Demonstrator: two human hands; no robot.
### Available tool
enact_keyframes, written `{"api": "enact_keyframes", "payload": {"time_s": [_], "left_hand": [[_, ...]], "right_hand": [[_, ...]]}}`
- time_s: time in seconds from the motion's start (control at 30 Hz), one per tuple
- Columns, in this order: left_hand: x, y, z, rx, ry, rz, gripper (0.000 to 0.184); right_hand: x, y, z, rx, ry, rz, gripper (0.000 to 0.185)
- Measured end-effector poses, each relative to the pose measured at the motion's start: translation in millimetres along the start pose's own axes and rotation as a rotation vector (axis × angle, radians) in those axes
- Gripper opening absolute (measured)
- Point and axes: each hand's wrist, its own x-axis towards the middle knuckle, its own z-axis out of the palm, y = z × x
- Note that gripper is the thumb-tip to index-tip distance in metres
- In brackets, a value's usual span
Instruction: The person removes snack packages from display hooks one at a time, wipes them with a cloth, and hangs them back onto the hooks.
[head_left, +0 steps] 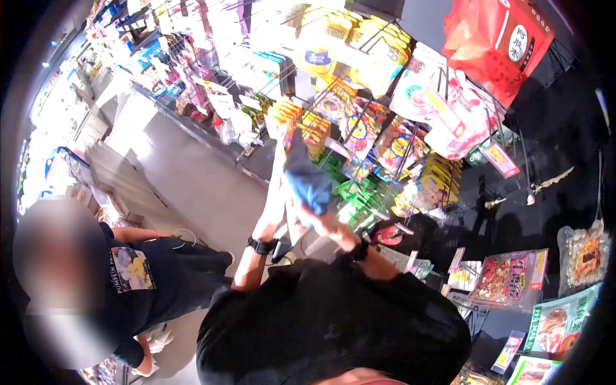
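My right hand (328,226) is closed on a crumpled blue cloth (309,183) in front of the hanging snack packs. A dark watch or band is on that wrist. My left hand (271,219), also with a dark wristband, is beside the cloth on its left. Glare washes out its fingers, so their grip is unclear. A long, pale, narrow object (282,160) runs upward between the hands, overexposed. Orange-yellow packets (284,114) hang just beyond its upper end.
Colourful candy bags (401,146) hang on hooks ahead, with green packs (358,196) below. A big red bag (499,48) hangs upper right. More snack packs (510,279) hang at right. A person in a dark T-shirt (170,273) stands at left beside the grey aisle floor (192,173).
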Motion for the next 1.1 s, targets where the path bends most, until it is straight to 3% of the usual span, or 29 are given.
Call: {"api": "enact_keyframes", "payload": {"time_s": [0.07, 0.1, 0.13, 0.2, 0.27, 0.33, 0.43, 0.5, 0.6, 0.67, 0.73, 0.8, 0.87, 0.97, 1.03, 1.1], "left_hand": [[-24, -10, 1, -0.01, -0.011, -0.037, 0.031], [-37, -16, 2, -0.016, -0.016, -0.054, 0.033], [-47, -19, 4, -0.022, -0.02, -0.065, 0.034], [-54, -21, 7, -0.02, -0.015, -0.052, 0.037], [-45, -16, 0, 0.005, 0.014, -0.013, 0.039], [-27, -5, -11, 0.038, 0.049, 0.019, 0.042], [-13, 1, -22, 0.069, 0.079, 0.051, 0.046], [-22, -4, -19, 0.059, 0.072, 0.046, 0.049], [-38, -12, -10, 0.028, 0.043, 0.042, 0.053], [-39, -12, -8, 0.032, 0.042, 0.05, 0.056], [-35, -10, -11, 0.06, 0.056, 0.06, 0.058], [-30, -6, -16, 0.106, 0.072, 0.069, 0.061], [-24, -7, -21, 0.164, 0.092, 0.071, 0.064], [-28, -7, -23, 0.28, 0.085, 0.069, 0.068], [-31, -1, -17, 0.145, 0.04, 0.132, 0.073], [-31, 6, -4, -0.124, -0.007, 0.241, 0.078]], "right_hand": [[4, 9, 4, 0.041, -0.09, -0.108, 0.071], [15, 3, 7, -0.065, -0.011, -0.284, 0.068], [27, -11, 5, -0.063, 0.002, -0.181, 0.063], [57, -27, -4, -0.079, 0.032, -0.177, 0.054], [62, -23, -2, -0.17, 0.112, -0.311, 0.05], [31, -23, 1, -0.137, -0.017, -0.16, 0.047], [-11, -36, 31, -0.512, -0.045, -0.664, 0.033], [-1, -47, 29, -0.447, -0.041, -0.721, 0.029], [68, -11, 6, -0.335, 0.17, -0.461, 0.042], [88, 1, -4, -0.264, 0.205, -0.426, 0.048], [60, -4, 14, 0.036, 0.263, -0.298, 0.046], [10, -17, 26, -0.171, 0.205, -0.339, 0.042], [12, 13, 35, 0.299, 0.088, -0.315, 0.034], [17, -24, 33, -0.323, -0.007, -0.54, 0.036], [27, -43, 28, -0.737, -0.047, -0.685, 0.038], [49, -31, 16, -0.634, 0.074, -0.622, 0.048]]}}
